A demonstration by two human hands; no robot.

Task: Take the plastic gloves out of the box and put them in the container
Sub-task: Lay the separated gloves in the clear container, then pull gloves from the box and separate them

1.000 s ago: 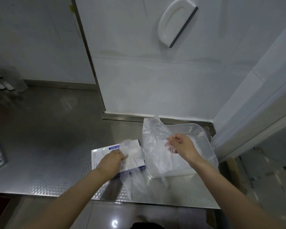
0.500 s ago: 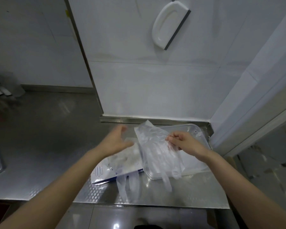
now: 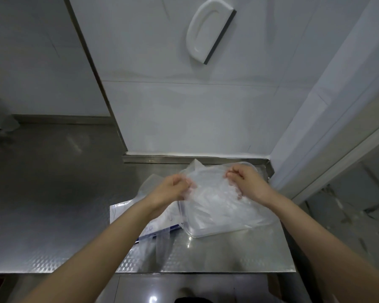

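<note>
Both hands are curled shut on the same bunch of thin, clear plastic gloves (image 3: 208,193), and I see them side by side over the container. On the left, my left hand (image 3: 173,189) is a loose fist, knuckles up, pinching the near-left edge of the film; its bare forearm runs down to the bottom left of the view and crosses over the flat white cardboard glove box with blue trim (image 3: 127,213). More film trails out of that box, some rising behind the left hand and some hanging toward the desk's front edge. Moving right, the gloves lie bunched inside the shallow, clear rectangular plastic container (image 3: 228,228), which sits just beside the box, touching it. My right hand (image 3: 245,182) grips the far-right edge of the bunch, fingers tucked under, forearm coming in from the lower right. Everything rests on a brushed stainless-steel desk (image 3: 53,204) with an embossed front strip. Behind it are white wall panels, and a white-handled squeegee with a dark blade (image 3: 208,33) hangs there.
</note>
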